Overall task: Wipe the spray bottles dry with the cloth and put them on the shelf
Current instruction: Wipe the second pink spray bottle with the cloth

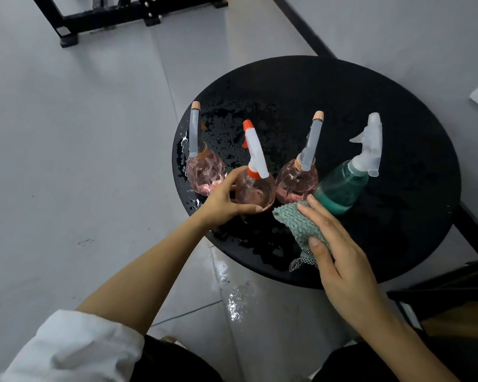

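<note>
Several spray bottles stand in a row on a wet round black table (384, 111). My left hand (224, 199) grips the round pink bottle with the white and orange trigger head (255, 186). Pink bottles with grey nozzles stand to its left (203, 169) and to its right (297, 180). A teal bottle with a clear trigger head (342, 186) stands furthest right. My right hand (340, 255) holds a green textured cloth (295, 224) between thumb and fingers, close beside the teal bottle's base.
Water drops cover the table top, and a puddle (236, 299) shines on the grey tiled floor below its near edge. A black metal frame (116, 15) stands on the floor at the far left. The wall runs behind the table.
</note>
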{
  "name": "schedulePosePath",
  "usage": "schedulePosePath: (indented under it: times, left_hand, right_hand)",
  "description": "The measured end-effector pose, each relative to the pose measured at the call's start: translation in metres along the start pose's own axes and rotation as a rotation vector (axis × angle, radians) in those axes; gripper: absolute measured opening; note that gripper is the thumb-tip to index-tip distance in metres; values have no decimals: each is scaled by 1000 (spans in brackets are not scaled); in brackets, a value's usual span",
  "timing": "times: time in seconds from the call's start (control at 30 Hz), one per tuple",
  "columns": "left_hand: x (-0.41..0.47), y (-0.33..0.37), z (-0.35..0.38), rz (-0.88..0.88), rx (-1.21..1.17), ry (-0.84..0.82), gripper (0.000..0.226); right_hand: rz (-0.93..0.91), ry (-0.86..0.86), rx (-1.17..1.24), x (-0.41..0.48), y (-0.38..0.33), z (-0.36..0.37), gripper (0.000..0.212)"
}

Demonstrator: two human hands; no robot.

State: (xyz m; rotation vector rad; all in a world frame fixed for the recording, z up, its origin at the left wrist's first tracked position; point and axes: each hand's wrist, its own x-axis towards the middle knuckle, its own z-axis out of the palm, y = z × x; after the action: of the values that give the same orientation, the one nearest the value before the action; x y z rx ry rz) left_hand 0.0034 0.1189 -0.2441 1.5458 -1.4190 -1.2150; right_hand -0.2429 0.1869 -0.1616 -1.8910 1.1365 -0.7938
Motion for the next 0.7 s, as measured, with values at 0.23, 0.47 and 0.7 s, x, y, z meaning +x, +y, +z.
schedulePosePath:
  times: [0.23, 0.47, 0.7]
  left_hand:
    - [-23, 27, 1, -50, -244, 54, 46]
    - [-72, 90, 6, -24, -695, -83, 89]
    - [-129, 160, 29, 18, -705, -130, 88]
  right_hand:
    - [-29, 39, -15, 0, -15, -13, 49]
    - [-182, 121, -18, 11, -59, -36, 48]
    - [-253, 92, -36, 4, -113, -34, 51]
